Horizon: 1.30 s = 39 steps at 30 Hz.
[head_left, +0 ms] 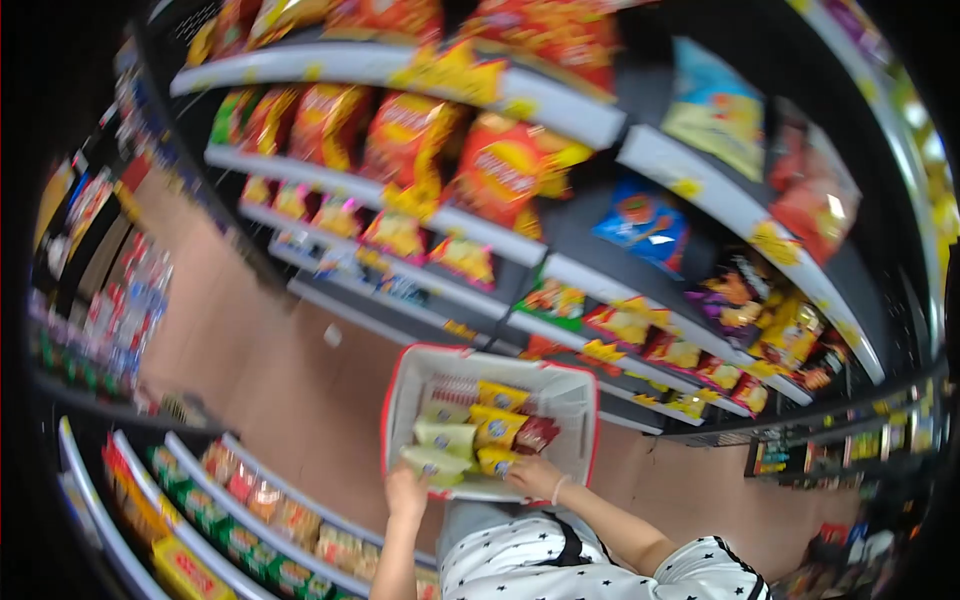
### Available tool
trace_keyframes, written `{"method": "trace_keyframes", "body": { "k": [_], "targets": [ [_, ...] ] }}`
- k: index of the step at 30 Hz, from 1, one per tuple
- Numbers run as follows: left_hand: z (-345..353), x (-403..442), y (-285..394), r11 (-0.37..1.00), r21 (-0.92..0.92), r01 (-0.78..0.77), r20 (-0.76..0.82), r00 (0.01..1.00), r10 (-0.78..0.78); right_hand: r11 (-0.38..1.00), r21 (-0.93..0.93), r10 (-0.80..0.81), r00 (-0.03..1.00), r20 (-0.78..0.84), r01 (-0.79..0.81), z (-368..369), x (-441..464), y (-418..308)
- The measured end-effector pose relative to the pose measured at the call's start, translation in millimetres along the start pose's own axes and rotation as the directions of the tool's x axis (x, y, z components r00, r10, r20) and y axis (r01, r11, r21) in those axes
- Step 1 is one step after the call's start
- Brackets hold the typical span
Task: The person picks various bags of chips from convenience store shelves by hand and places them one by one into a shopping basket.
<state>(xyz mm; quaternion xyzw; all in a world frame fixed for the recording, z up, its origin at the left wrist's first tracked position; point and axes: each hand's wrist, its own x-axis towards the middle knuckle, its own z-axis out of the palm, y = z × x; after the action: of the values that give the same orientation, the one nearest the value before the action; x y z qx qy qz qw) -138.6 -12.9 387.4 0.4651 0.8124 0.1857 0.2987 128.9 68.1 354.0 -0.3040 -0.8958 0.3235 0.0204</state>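
A white shopping basket [591, 430] with a red rim is in front of my body, with several small snack bags inside. My left hand [405, 490] is at the basket's near left corner, its fingers closed at the edge of a pale green snack bag [437, 462]. More pale green bags lie behind that one. My right hand [537, 477] reaches over the near rim, fingers closed on the lowest yellow snack bag [496, 460]. Another yellow bag [494, 428] and a dark red bag [536, 434] lie just beyond it. The fingertips of both hands are partly hidden.
Ahead is a shelf rack [360, 182] with rows of chip bags [408, 145]; a blue bag [642, 225] hangs near its middle. Low shelves with packaged goods [265, 500] are at the lower left. Bottles [130, 310] are stacked at far left. Tiled floor [270, 370] surrounds the basket.
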Motion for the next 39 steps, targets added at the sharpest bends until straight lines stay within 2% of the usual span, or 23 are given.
{"method": "trace_keyframes", "body": {
  "k": [1,3,5,6,8,9,10,12,13,14,16,19,22,24,26,27,29,31,33,35,36,37,39],
  "targets": [
    [-1,5,-3,0.996,0.072,0.057,0.057,0.997,-0.061,0.998,0.030,0.052,0.998,-0.021,-0.051,-16,-11,6],
    [-20,7,29,0.989,0.136,0.050,-0.166,0.986,-0.027,0.994,0.046,0.106,0.990,-0.089,-0.102,-63,-28,12],
    [-36,22,65,0.991,0.090,-0.094,-0.263,0.958,0.115,0.990,-0.004,0.130,0.937,-0.324,-0.139,-145,-42,7],
    [-42,28,84,0.980,0.051,-0.193,-0.347,0.916,0.199,0.979,-0.198,-0.069,0.842,-0.536,-0.046,-186,-50,13],
    [-56,46,145,0.897,-0.079,-0.435,-0.363,0.850,0.381,0.909,-0.379,-0.217,0.579,-0.785,-0.172,-284,-69,-2],
    [-64,50,186,0.835,-0.058,-0.547,-0.385,0.785,0.486,0.886,-0.401,-0.321,0.317,-0.892,-0.232,-322,-77,7],
    [-69,54,230,0.763,-0.036,-0.646,-0.402,0.708,0.580,0.902,-0.263,-0.235,0.121,-0.964,-0.343,-362,-85,-10],
    [-72,61,314,0.510,0.006,-0.860,-0.443,0.455,0.773,0.819,-0.275,-0.391,-0.140,-0.910,-0.504,-429,-95,6],
    [-77,58,361,0.359,0.137,-0.923,-0.484,0.254,0.837,0.818,-0.250,-0.374,-0.148,-0.916,-0.518,-458,-97,8],
    [-72,62,402,0.263,0.201,-0.943,-0.483,0.138,0.865,0.821,-0.250,-0.379,-0.162,-0.911,-0.513,-475,-98,17],
    [-74,55,484,0.184,0.283,-0.941,-0.544,0.001,0.839,0.797,-0.162,-0.281,-0.119,-0.952,-0.582,-496,-95,38],
    [-65,56,552,0.209,0.328,-0.921,-0.583,-0.023,0.812,0.644,-0.300,-0.363,0.064,-0.929,-0.704,-491,-97,38],
    [-50,59,578,0.255,0.418,-0.872,-0.542,-0.015,0.840,0.647,-0.340,-0.335,0.146,-0.931,-0.682,-490,-100,40],
    [-46,55,581,0.150,0.246,-0.958,-0.547,-0.009,0.837,0.688,-0.354,-0.330,0.161,-0.930,-0.634,-491,-105,44],
    [-43,46,576,0.151,0.247,-0.957,-0.545,-0.009,0.838,0.693,-0.470,-0.470,0.152,-0.870,-0.547,-486,-111,55],
    [-42,39,572,0.067,0.261,-0.963,-0.567,-0.097,0.818,0.756,-0.493,-0.504,0.098,-0.858,-0.430,-481,-111,63],
    [-38,26,555,-0.020,0.292,-0.956,-0.576,-0.193,0.794,0.923,-0.367,-0.353,0.122,-0.928,-0.116,-456,-123,71],
    [-18,13,523,0.027,0.185,-0.982,-0.600,-0.091,0.795,0.968,-0.098,-0.165,0.291,-0.942,0.232,-407,-143,78],
    [3,6,470,0.070,0.013,-0.997,-0.576,0.049,0.816,0.921,0.093,-0.095,0.448,-0.889,0.379,-349,-146,73],
    [30,6,404,0.190,-0.127,-0.974,-0.444,0.227,0.867,0.822,0.397,0.229,0.402,-0.887,0.408,-301,-135,50],
    [41,6,370,0.314,-0.231,-0.921,-0.338,0.378,0.862,0.743,0.525,0.390,0.369,-0.844,0.415,-280,-132,42],
    [58,4,335,0.432,-0.267,-0.862,-0.296,0.500,0.814,0.835,0.530,0.391,0.514,-0.763,0.151,-252,-128,54],
    [91,3,267,0.635,-0.384,-0.670,-0.086,0.711,0.698,0.889,0.441,0.409,0.653,-0.638,-0.126,-190,-105,70]
  ]
}}
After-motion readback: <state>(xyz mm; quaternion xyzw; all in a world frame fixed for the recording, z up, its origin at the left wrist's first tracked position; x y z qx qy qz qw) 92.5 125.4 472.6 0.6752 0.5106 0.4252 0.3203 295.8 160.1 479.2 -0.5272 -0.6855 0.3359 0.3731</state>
